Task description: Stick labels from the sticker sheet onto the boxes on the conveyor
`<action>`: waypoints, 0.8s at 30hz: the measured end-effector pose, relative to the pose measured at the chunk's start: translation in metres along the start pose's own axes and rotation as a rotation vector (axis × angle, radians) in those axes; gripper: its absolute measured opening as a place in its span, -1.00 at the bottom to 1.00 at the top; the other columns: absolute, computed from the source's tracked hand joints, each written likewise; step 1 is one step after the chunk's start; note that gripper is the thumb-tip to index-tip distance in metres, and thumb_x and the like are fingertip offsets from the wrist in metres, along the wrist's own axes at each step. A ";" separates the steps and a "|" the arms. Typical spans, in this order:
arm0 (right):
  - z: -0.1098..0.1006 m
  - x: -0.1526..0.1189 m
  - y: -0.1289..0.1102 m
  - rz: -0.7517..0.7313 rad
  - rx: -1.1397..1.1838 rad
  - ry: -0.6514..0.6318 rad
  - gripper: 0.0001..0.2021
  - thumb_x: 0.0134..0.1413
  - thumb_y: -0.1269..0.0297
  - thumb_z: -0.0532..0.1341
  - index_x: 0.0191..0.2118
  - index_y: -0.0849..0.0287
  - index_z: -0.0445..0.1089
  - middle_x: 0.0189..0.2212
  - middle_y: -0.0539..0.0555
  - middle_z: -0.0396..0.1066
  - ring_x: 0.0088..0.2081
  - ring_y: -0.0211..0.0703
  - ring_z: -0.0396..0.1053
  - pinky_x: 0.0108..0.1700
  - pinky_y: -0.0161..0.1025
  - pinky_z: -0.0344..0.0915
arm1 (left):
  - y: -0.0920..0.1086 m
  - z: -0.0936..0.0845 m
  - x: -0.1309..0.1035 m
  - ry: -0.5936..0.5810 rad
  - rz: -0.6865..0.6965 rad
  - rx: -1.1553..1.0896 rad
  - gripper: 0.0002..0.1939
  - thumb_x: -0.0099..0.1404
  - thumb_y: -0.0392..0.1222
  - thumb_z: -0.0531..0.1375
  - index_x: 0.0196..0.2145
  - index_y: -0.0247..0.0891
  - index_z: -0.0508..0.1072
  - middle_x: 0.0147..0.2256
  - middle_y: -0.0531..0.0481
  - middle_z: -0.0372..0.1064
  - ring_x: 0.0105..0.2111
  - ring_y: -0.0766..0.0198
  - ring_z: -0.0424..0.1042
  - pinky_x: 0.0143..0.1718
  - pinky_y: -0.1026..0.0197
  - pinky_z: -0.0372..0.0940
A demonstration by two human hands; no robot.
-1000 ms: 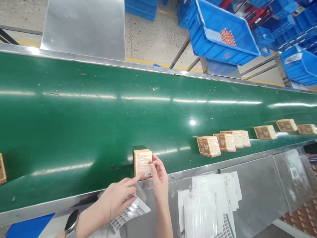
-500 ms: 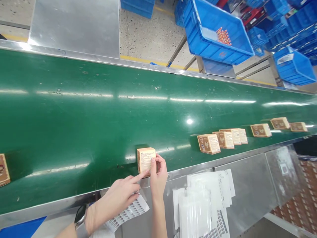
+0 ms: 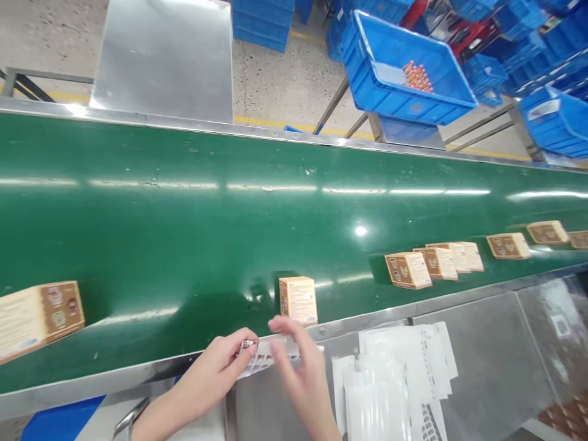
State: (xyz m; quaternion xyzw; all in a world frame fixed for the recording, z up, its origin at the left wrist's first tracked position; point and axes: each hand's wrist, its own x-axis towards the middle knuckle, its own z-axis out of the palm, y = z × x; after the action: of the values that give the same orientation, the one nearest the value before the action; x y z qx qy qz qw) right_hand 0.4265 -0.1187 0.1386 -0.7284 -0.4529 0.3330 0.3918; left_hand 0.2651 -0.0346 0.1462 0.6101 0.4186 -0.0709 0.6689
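My left hand (image 3: 220, 367), with a watch on its wrist, pinches a sheet of small labels (image 3: 261, 361) at the near edge of the green belt (image 3: 184, 245). My right hand (image 3: 301, 373) is at the sheet's right part, thumb and forefinger apart and slightly blurred, holding nothing that I can see. Just beyond its fingertips, an orange and brown box (image 3: 301, 300) stands on the belt, untouched. Another such box (image 3: 41, 318) lies at the far left, cut off by the picture's edge.
Several similar boxes (image 3: 408, 270) stand in a loose row on the belt's right part. White label sheets (image 3: 381, 392) are piled on the metal ledge (image 3: 478, 343) at the lower right. Beyond the belt are a blue bin (image 3: 413, 107) and a metal table (image 3: 165, 61).
Both hands have come off the middle box. The label sheet is now raised in my left hand, and my right hand has opened beside it. The left box shows more fully, and the view has shifted.
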 end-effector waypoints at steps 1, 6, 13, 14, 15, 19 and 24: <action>0.004 -0.005 -0.005 -0.104 -0.042 -0.101 -0.84 0.32 0.25 0.19 -0.03 0.05 0.41 -0.18 0.05 0.56 -0.16 -0.14 0.53 -0.14 -0.29 0.42 | -0.001 -0.002 -0.006 0.019 -0.012 -0.042 -0.58 0.41 0.11 -0.14 -0.30 -0.17 0.37 -0.45 0.09 0.33 -0.41 0.22 0.30 -0.36 0.25 0.16; 0.033 -0.011 -0.017 -0.300 -0.160 -0.117 -0.87 0.41 0.32 0.09 -0.06 0.08 0.36 -0.34 0.01 0.52 -0.34 -0.19 0.50 -0.27 -0.29 0.39 | -0.017 -0.005 -0.031 0.119 -0.072 -0.191 -0.61 0.38 0.17 -0.14 -0.33 -0.15 0.22 -0.53 0.18 0.16 -0.51 0.29 0.10 -0.45 0.28 0.06; 0.070 -0.006 -0.039 -0.503 -0.284 -0.167 -0.85 0.37 0.47 0.08 -0.23 0.13 0.33 -0.36 0.04 0.51 -0.32 -0.14 0.47 -0.15 -0.17 0.32 | -0.040 -0.020 -0.058 0.272 -0.107 -0.226 -0.65 0.37 0.13 -0.09 -0.44 -0.14 0.17 -0.58 0.22 0.00 -0.55 0.30 -0.02 -0.49 0.26 -0.05; 0.075 -0.007 -0.043 -0.521 -0.291 -0.159 -0.85 0.35 0.48 0.09 -0.23 0.14 0.34 -0.34 0.05 0.52 -0.28 -0.12 0.48 -0.11 -0.15 0.31 | -0.044 -0.023 -0.061 0.296 -0.112 -0.228 -0.65 0.37 0.12 -0.09 -0.44 -0.14 0.17 -0.57 0.21 0.04 -0.53 0.29 0.02 -0.47 0.26 -0.01; 0.080 -0.009 -0.046 -0.528 -0.278 -0.156 -0.85 0.33 0.49 0.10 -0.24 0.13 0.35 -0.31 0.07 0.52 -0.23 -0.09 0.49 -0.09 -0.15 0.32 | -0.048 -0.026 -0.066 0.325 -0.119 -0.230 -0.66 0.37 0.11 -0.10 -0.43 -0.14 0.17 -0.56 0.20 0.06 -0.52 0.29 0.04 -0.46 0.26 0.01; 0.103 -0.016 -0.054 -0.293 -0.033 -0.264 -0.87 0.27 0.44 0.16 -0.25 0.06 0.39 -0.18 0.08 0.54 -0.09 -0.09 0.50 -0.06 -0.21 0.39 | -0.077 -0.038 -0.091 0.424 -0.138 -0.219 -0.66 0.42 0.09 -0.12 -0.43 -0.13 0.15 -0.59 0.20 0.08 -0.57 0.28 0.12 -0.50 0.26 0.09; 0.153 -0.007 -0.053 0.250 0.336 -0.231 -0.84 0.22 0.15 0.22 -0.30 0.10 0.44 0.09 0.23 0.45 0.13 0.03 0.41 0.07 -0.09 0.39 | -0.125 -0.049 -0.121 0.464 0.118 0.065 -0.76 0.42 -0.13 0.03 -0.38 -0.14 0.40 -0.04 -0.10 0.51 0.08 -0.02 0.40 0.06 -0.03 0.33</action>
State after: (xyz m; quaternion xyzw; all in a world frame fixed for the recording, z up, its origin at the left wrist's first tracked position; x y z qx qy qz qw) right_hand 0.2741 -0.0691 0.1133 -0.6605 -0.3394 0.5306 0.4087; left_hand 0.0887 -0.0727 0.1339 0.6548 0.5223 0.0969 0.5376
